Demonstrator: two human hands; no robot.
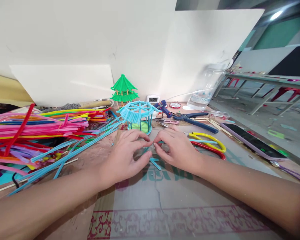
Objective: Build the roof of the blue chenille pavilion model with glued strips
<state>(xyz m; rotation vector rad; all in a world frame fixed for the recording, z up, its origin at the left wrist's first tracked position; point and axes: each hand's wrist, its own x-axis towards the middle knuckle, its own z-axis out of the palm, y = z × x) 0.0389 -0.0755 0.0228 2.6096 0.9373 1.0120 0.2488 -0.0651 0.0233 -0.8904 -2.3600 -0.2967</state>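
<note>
My left hand [132, 153] is bent over the mat, its thumb and index fingertip apart, the index tip meeting the right fingertips. My right hand [176, 146] is closed in a pinch on a light-blue pipe cleaner [207, 141], whose free length sticks out to the right. Short blue pipe cleaner pieces [155, 164] lie on the mat just below the fingertips. Right behind the hands stands a small blue pavilion model [135, 111] with a ribbed roof, posts and a pale green base, its lower front partly hidden. The exact pinch point is too small to make out.
A heap of coloured pipe cleaners [40, 128] fills the left side. At the back are a green tiered roof model [123, 88], a glue gun [163, 108] and a digital timer [153, 99]. To the right are blue-handled pliers [197, 120], yellow-and-red-handled scissors [221, 145], a phone [252, 140] and a plastic jug [202, 90].
</note>
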